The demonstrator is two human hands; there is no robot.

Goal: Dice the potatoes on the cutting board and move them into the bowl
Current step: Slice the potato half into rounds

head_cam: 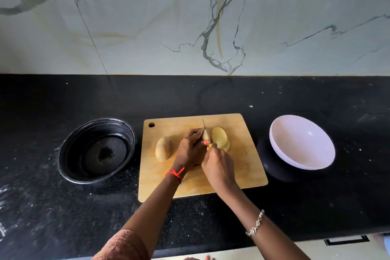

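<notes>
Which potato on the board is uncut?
The whole potato lying left of the left hand, untouched; the other potato is under the knife, slices beside it.

White bowl [301,143], tan board [242,154], black speckled counter [190,95] (grey-veined wall [147,38]).

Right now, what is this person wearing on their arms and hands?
A red thread circles the left wrist, a silver bracelet the right wrist. A pinkish-brown knit sleeve covers the left upper arm. The left hand and right hand are bare, one nail painted orange.
</notes>
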